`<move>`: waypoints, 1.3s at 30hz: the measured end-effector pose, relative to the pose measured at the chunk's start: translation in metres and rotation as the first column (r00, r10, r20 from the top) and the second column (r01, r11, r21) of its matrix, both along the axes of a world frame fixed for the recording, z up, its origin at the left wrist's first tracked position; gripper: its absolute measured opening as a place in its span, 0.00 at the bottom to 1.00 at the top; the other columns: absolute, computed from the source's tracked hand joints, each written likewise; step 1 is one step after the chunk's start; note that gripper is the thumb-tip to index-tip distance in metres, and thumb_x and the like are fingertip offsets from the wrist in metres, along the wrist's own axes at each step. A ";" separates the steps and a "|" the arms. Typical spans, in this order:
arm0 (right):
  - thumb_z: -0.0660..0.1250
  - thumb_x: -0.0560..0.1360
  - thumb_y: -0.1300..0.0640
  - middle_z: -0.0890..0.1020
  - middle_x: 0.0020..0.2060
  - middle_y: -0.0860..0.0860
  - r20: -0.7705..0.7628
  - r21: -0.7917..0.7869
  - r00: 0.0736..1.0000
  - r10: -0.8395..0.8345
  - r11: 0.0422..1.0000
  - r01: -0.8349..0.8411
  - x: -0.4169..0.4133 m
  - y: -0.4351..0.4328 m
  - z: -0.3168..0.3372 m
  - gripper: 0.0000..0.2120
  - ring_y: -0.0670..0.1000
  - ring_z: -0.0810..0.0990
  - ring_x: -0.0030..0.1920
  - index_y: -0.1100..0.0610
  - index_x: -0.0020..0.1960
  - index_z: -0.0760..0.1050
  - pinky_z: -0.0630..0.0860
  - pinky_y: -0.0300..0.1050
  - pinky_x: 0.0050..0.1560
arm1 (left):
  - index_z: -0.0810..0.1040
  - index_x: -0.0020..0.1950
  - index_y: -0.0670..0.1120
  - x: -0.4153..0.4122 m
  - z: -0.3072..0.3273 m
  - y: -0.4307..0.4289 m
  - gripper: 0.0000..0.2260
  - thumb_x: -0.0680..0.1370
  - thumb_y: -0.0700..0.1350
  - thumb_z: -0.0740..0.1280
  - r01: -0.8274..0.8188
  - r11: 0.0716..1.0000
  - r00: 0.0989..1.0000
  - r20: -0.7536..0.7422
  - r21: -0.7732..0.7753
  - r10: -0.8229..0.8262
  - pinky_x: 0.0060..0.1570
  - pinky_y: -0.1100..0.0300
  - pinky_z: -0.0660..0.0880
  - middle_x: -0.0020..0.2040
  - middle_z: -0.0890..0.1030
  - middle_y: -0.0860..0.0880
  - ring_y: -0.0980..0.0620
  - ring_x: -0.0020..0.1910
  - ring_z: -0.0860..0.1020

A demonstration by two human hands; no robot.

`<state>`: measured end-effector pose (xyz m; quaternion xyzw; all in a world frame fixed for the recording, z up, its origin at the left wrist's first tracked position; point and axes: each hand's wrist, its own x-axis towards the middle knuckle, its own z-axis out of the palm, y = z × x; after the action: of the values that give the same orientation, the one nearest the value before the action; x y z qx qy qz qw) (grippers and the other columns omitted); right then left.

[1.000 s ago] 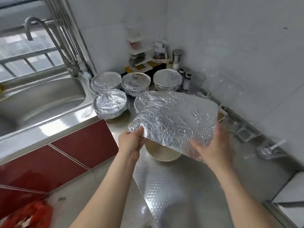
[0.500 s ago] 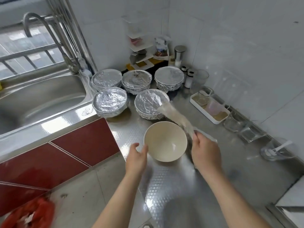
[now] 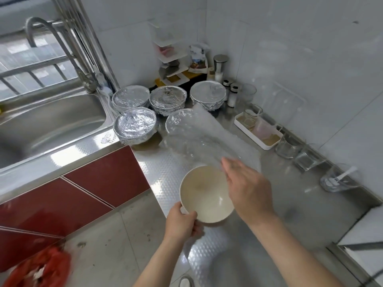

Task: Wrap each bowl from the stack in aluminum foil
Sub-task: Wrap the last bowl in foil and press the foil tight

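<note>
Nearest, the left hand (image 3: 182,224) grips the bare bowl (image 3: 204,195) at its 7 o'clock rim, thumb over the edge and fingers curled beneath. The cream bowl sits at the near edge of the steel countertop (image 3: 290,204), mouth up and with nothing over it.

The right hand (image 3: 248,191) hangs over the bowl's 3 o'clock side with its fingers stretched toward 11 o'clock. The foil sheet (image 3: 203,139) starts at those fingertips and rises toward 12 o'clock, smeared by motion. Whether the hand pinches the sheet or only touches it cannot be told.

Beyond the sheet, from 11 to 12 o'clock of the bare bowl, stand five wrapped bowls: two in the nearer row (image 3: 135,125) (image 3: 176,123), the right one partly behind the sheet, and three in the far row (image 3: 131,98) (image 3: 167,99) (image 3: 207,95). Each has foil tight across its mouth and crimped down its side.

The sink (image 3: 51,125) lies at 10 o'clock and a white tray (image 3: 267,146) at 1 o'clock.

By this count five bowls look finished and the sixth is in hand. The sheet is not yet laid over it, so draping and crimping remain. No other bare bowl is in view.
</note>
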<state>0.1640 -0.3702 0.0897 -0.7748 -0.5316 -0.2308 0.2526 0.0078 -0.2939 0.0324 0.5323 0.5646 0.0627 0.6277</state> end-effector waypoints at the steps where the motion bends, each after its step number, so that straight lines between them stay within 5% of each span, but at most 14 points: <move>1: 0.65 0.78 0.61 0.86 0.49 0.53 0.025 0.010 0.999 0.044 0.999 -0.044 -0.006 -0.002 -0.006 0.10 0.52 0.85 0.51 0.61 0.56 0.82 0.79 0.43 0.47 | 0.71 0.65 0.43 -0.007 0.000 -0.005 0.16 0.78 0.35 0.63 -0.019 1.000 0.999 0.030 -0.024 0.020 0.28 0.56 0.77 0.32 0.81 0.39 0.46 0.27 0.78; 5: 0.56 0.83 0.61 0.85 0.50 0.53 0.081 0.005 0.981 0.173 0.985 -0.174 -0.019 -0.009 -0.030 0.16 0.54 0.84 0.53 0.60 0.55 0.83 0.80 0.46 0.51 | 0.66 0.73 0.48 -0.027 0.012 -0.004 0.26 0.78 0.50 0.70 -0.089 0.972 0.996 0.017 0.216 0.087 0.32 0.57 0.78 0.36 0.81 0.47 0.53 0.29 0.79; 9: 0.65 0.76 0.61 0.86 0.50 0.53 0.087 -0.051 0.971 0.224 0.974 -0.221 -0.028 -0.021 -0.050 0.10 0.54 0.84 0.52 0.59 0.53 0.84 0.80 0.45 0.50 | 0.75 0.62 0.46 -0.047 0.049 0.018 0.18 0.80 0.57 0.63 -0.406 0.883 0.815 0.343 -0.236 0.467 0.36 0.53 0.81 0.50 0.83 0.43 0.43 0.41 0.84; 11: 0.65 0.75 0.61 0.85 0.51 0.53 0.062 -0.109 0.963 0.263 0.961 -0.255 -0.034 -0.026 -0.062 0.11 0.54 0.84 0.52 0.59 0.53 0.84 0.79 0.45 0.50 | 0.76 0.59 0.47 -0.048 0.052 0.025 0.12 0.79 0.52 0.67 -0.392 0.904 0.848 0.315 -0.168 0.426 0.42 0.52 0.81 0.47 0.81 0.45 0.44 0.41 0.84; 14: 0.62 0.75 0.63 0.84 0.54 0.54 0.030 -0.209 0.954 0.299 0.935 -0.286 -0.038 -0.036 -0.079 0.13 0.55 0.83 0.55 0.60 0.54 0.83 0.78 0.46 0.53 | 0.73 0.63 0.44 -0.047 0.047 0.026 0.16 0.76 0.35 0.69 -0.323 0.946 0.921 0.238 0.026 0.308 0.32 0.62 0.79 0.39 0.81 0.45 0.52 0.29 0.80; 19: 0.50 0.84 0.61 0.84 0.55 0.54 0.043 -0.251 0.959 0.279 0.932 -0.260 -0.032 -0.060 -0.090 0.21 0.55 0.82 0.56 0.60 0.55 0.83 0.72 0.47 0.56 | 0.73 0.63 0.47 -0.060 0.025 0.025 0.17 0.76 0.33 0.68 -0.306 0.948 0.932 0.231 0.090 0.279 0.34 0.61 0.79 0.39 0.80 0.47 0.55 0.27 0.77; 24: 0.40 0.84 0.61 0.80 0.62 0.56 0.071 -0.351 0.957 0.280 0.905 -0.239 -0.015 -0.070 -0.102 0.28 0.57 0.79 0.63 0.62 0.62 0.79 0.68 0.50 0.63 | 0.74 0.65 0.45 -0.066 0.005 0.021 0.19 0.76 0.34 0.69 -0.319 0.940 0.938 0.187 0.125 0.293 0.33 0.62 0.78 0.46 0.81 0.44 0.51 0.33 0.78; 27: 0.39 0.83 0.62 0.78 0.64 0.56 0.058 -0.369 0.964 0.260 0.903 -0.221 -0.016 -0.077 -0.108 0.28 0.57 0.77 0.64 0.62 0.64 0.78 0.66 0.51 0.65 | 0.68 0.71 0.49 -0.071 -0.005 0.018 0.28 0.74 0.38 0.72 -0.217 0.935 0.976 0.029 0.281 0.218 0.49 0.54 0.77 0.60 0.78 0.46 0.47 0.51 0.79; 29: 0.39 0.84 0.62 0.78 0.64 0.56 0.051 -0.359 0.961 0.270 0.903 -0.235 -0.015 -0.081 -0.111 0.28 0.57 0.77 0.64 0.62 0.64 0.78 0.66 0.50 0.66 | 0.67 0.74 0.51 -0.072 -0.006 0.013 0.33 0.71 0.41 0.75 -0.028 0.844 0.975 -0.170 0.535 0.140 0.61 0.49 0.72 0.63 0.75 0.47 0.45 0.61 0.73; 32: 0.39 0.83 0.62 0.78 0.64 0.56 0.040 -0.359 0.959 0.282 0.899 -0.249 -0.012 -0.082 -0.114 0.28 0.57 0.77 0.64 0.62 0.64 0.77 0.66 0.51 0.66 | 0.80 0.64 0.50 -0.057 -0.002 0.002 0.22 0.70 0.40 0.77 0.225 0.524 0.974 -0.203 0.822 -0.099 0.55 0.52 0.71 0.58 0.78 0.46 0.45 0.58 0.73; 35: 0.40 0.83 0.63 0.78 0.64 0.56 0.019 -0.346 0.955 0.296 0.898 -0.271 -0.011 -0.080 -0.117 0.27 0.57 0.77 0.65 0.62 0.65 0.77 0.66 0.52 0.65 | 0.86 0.50 0.50 -0.036 -0.009 -0.013 0.08 0.71 0.45 0.74 0.418 0.290 0.872 -0.292 0.861 -0.392 0.44 0.55 0.76 0.51 0.83 0.49 0.43 0.51 0.78; 39: 0.53 0.77 0.67 0.76 0.66 0.56 0.012 -0.324 0.949 0.315 0.899 -0.295 -0.008 -0.081 -0.118 0.21 0.57 0.75 0.66 0.62 0.66 0.76 0.66 0.51 0.67 | 0.85 0.44 0.51 -0.022 -0.020 -0.015 0.11 0.74 0.53 0.64 0.444 0.222 0.853 -0.334 0.868 -0.402 0.35 0.55 0.78 0.47 0.82 0.53 0.47 0.46 0.77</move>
<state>0.1561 -0.4508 -0.0288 -0.7046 -0.6843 -0.1246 0.1404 -0.0146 -0.3090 0.0123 0.9226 0.2739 0.1863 0.1977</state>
